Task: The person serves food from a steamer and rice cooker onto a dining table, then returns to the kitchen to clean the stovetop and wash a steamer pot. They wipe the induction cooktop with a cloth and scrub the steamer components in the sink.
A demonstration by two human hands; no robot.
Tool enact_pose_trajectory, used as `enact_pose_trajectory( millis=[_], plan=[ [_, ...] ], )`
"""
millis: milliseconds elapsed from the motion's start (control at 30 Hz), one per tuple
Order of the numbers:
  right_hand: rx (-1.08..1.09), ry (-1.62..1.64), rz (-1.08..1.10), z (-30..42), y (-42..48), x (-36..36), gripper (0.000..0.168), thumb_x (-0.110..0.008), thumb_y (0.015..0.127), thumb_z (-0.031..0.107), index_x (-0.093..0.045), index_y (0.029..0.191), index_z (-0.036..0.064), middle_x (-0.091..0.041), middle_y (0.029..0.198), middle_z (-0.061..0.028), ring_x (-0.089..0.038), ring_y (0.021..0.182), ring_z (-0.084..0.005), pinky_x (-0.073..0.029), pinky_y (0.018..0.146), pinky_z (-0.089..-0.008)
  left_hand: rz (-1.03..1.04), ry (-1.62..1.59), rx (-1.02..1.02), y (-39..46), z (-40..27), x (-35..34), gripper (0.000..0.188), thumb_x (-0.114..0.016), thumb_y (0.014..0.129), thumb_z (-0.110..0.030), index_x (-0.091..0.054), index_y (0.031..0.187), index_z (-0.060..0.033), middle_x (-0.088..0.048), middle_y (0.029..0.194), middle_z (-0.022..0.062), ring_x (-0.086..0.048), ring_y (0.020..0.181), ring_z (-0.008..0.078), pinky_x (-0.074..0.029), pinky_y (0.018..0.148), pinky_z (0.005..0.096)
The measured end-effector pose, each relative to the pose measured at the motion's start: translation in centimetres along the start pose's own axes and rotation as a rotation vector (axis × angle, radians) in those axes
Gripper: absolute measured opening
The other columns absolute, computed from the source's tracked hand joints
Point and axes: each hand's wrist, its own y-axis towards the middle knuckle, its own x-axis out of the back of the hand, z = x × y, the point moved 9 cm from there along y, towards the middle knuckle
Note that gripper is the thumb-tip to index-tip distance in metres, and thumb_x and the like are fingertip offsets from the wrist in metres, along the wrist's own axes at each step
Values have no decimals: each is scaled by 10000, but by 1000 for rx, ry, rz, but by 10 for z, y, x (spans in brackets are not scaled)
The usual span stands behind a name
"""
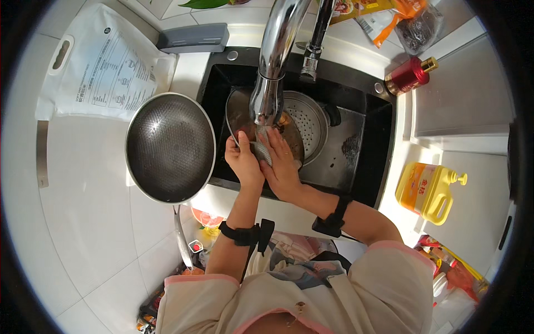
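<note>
In the black sink, a see-through pot lid [238, 109] with a thin metal rim is tilted under the chrome faucet [269, 92]. My left hand [244, 163] grips the lid's near left edge, thumb on top. Flat against the lid's inner or outer face, I cannot tell which, lies my right hand [282, 167], fingers stretched out. A streaked grey stream that looks like running water [263, 144] falls between both hands. Partly behind the lid sits a perforated metal steamer [308, 125] with a black side handle [332, 115].
A dark frying pan [171, 146] rests left of the sink [379, 142], its handle over the counter's front edge. Behind it lies a white printed bag [108, 67]. On the right stand a yellow pump jug [425, 192] and a red bottle [411, 76]. A thin second tap [311, 62] is behind.
</note>
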Motion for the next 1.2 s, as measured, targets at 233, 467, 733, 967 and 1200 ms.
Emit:
enact_pose_trajectory(
  millis=[233,467,733,967,1200],
  plan=[
    [-424,406,-145,-131,-18,6,566,-374,930,320,-209,1387,31,-240,1414,-189,-239,1303,-316,-205,1051,-384,118,-104,170,-8,-9,-6,254,-490,917,-214,-517,1018,17,-609,933,142,-625,805,205,-534,663,314],
    [-854,714,343,-142,44,2,655,-410,901,441,-229,1385,39,-287,1403,-180,-327,1274,-298,-298,1000,-367,176,-38,223,-11,-9,-16,264,-484,919,-229,-521,1023,10,-619,909,137,-639,774,213,-545,646,317],
    [-132,211,331,-82,74,17,639,-363,899,494,-256,1387,95,-224,1439,-146,-221,1323,-306,-228,1047,-373,257,-15,243,-14,-2,-22,314,-477,920,-239,-502,1057,43,-622,955,194,-646,829,272,-551,697,358],
    [-679,522,178,-188,36,0,655,-373,906,436,-247,1356,-23,-284,1379,-241,-265,1287,-356,-221,1054,-393,159,-83,196,-16,-24,-20,262,-480,921,-220,-528,995,27,-617,895,138,-643,773,219,-542,666,314],
    [-273,39,-164,-30,-21,14,546,-452,859,197,-290,1344,4,-259,1392,-217,-226,1294,-371,-172,1053,-492,102,-171,68,-12,-13,-28,224,-475,923,-199,-529,961,14,-618,889,116,-624,779,187,-533,710,320]
  ],
)
